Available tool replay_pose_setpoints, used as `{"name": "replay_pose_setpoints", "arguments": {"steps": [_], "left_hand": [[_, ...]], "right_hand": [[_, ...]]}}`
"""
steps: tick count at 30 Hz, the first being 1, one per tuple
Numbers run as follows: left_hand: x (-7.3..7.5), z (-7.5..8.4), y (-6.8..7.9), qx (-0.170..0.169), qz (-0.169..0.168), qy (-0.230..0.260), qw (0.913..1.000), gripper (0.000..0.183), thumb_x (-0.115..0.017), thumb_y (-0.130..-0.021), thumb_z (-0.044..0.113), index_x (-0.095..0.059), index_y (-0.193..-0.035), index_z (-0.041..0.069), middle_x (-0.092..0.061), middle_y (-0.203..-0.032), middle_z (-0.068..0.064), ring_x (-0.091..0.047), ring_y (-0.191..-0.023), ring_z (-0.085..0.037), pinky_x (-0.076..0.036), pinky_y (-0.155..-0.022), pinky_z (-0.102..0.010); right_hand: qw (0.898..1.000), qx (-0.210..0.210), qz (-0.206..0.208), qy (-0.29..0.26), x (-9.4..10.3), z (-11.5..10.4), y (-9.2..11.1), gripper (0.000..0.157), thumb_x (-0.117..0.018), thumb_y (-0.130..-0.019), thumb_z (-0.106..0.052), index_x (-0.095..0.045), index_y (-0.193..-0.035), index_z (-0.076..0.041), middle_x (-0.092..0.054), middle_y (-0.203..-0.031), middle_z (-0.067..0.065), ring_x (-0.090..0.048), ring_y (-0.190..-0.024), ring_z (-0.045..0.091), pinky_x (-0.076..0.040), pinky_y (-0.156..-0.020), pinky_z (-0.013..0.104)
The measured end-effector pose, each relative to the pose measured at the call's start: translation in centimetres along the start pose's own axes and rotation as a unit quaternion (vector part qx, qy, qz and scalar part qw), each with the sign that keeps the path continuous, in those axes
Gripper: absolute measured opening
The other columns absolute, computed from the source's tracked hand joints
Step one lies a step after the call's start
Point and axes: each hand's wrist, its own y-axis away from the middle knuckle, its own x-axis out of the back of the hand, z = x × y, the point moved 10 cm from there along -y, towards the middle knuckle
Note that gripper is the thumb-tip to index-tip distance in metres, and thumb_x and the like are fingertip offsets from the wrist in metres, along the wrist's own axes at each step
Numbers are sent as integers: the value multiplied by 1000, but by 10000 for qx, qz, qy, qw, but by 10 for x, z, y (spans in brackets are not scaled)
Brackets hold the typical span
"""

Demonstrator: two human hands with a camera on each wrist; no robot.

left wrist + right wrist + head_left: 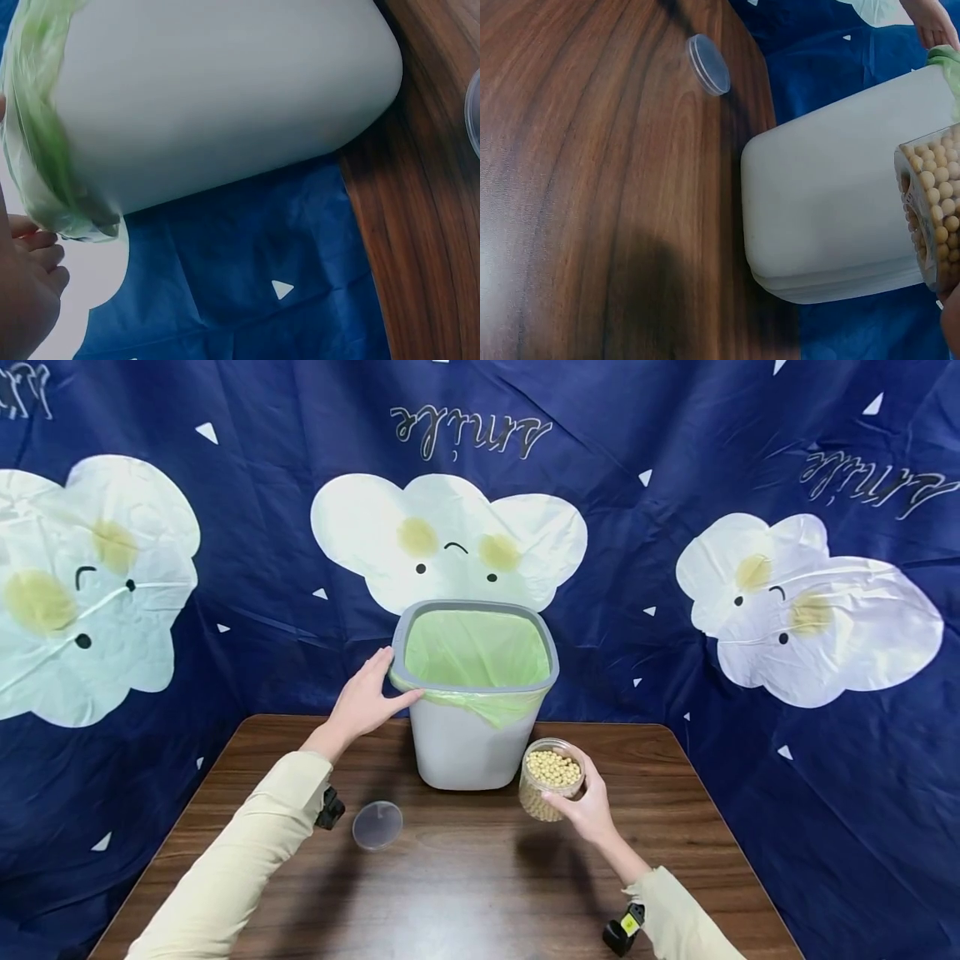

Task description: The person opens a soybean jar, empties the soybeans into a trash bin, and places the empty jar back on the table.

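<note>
A light grey trash bin with a green liner bag stands upright at the back of the table. My left hand is at the bin's left front corner, thumb along the front of the rim and the other fingers extended at its left side. In the left wrist view its fingers show beside the liner's folded edge. My right hand grips a clear jar of soybeans, uncovered and held above the table to the right of the bin. The beans also show through the jar wall in the right wrist view.
A clear round lid lies on the brown wooden table, left of the bin. Dark blue cloth printed with white clouds hangs behind the table and along both sides. Each wrist carries a small black camera.
</note>
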Motion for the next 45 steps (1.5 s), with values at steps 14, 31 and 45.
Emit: {"name": "replay_pose_setpoints", "arguments": {"steps": [14, 31, 45], "left_hand": [[4, -3, -1, 159, 191, 348, 9991, 90, -59, -79, 57, -28, -141, -1, -28, -144, -19, -26, -132, -34, -25, -104, -49], [7, -4, 0, 432, 228, 847, 9952, 85, -66, -76, 49, -34, -139, 3, -34, -141, -17, -30, -130, -33, -28, -102, -49], [7, -5, 0, 467, 287, 1155, 9918, 83, -70, -74, 46, -37, -138, 4, -37, -140, -16, -30, -130, -31, -28, -103, -47]], "right_hand": [[9967, -217, 387, 679, 39, -17, -38, 65, -74, -61, 11, -46, -120, 14, -52, -112, 32, -47, -101, 36, -37, -87, 13], [9810, -28, 827, 1754, 80, -33, -103, 69, -79, -61, -1, -45, -121, 8, -56, -112, 24, -47, -109, 33, -30, -93, 22], [9681, 195, 634, 2414, 80, -13, -147, 75, -84, -58, -15, -44, -120, 0, -57, -112, 13, -50, -106, 25, -36, -92, 35]]}}
